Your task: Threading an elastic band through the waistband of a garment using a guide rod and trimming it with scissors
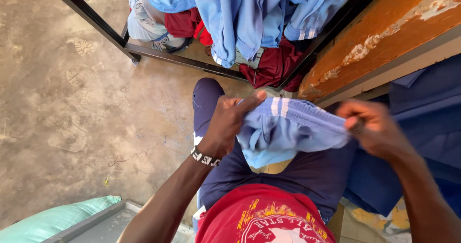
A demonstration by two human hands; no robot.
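The garment (288, 128) hangs stretched between the left hand (225, 123) at its left end and the right hand (377, 128) at its right end, above the person's lap. Beyond the knee stands a metal frame (192, 60) on the concrete floor (62, 104), with a heap of clothes (240, 17) inside it and draped over its near rail. A wooden bench (384, 36) runs along the frame's right side. A sack (53, 216) lies at the bottom left corner of the floor.

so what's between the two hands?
Head view: a stretch of the light blue cloth garment with white stripes, held between left hand and right hand.
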